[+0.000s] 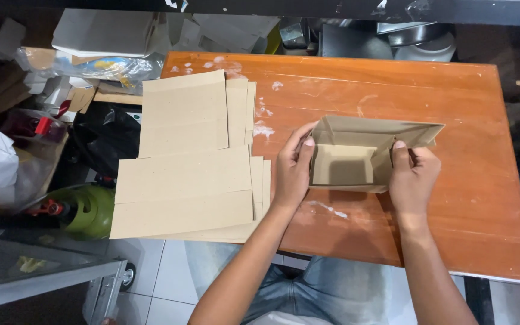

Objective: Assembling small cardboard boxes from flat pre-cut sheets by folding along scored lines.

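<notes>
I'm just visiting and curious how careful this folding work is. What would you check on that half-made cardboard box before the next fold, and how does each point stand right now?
1. Both hands on the box: ok. The left hand grips its left wall, the right hand its right side.
2. Box rests on the table: ok, as far as the view shows.
3. Near walls upright: ok; the far flap leans outward, not yet folded in.
4. Bottom panel flat inside: ok.
5. Stack of flat cardboard sheets apart from the box: ok, it lies beside the left hand, overhanging the table's left edge.
6. Corners locked: cannot tell, the fingers hide them.
</notes>
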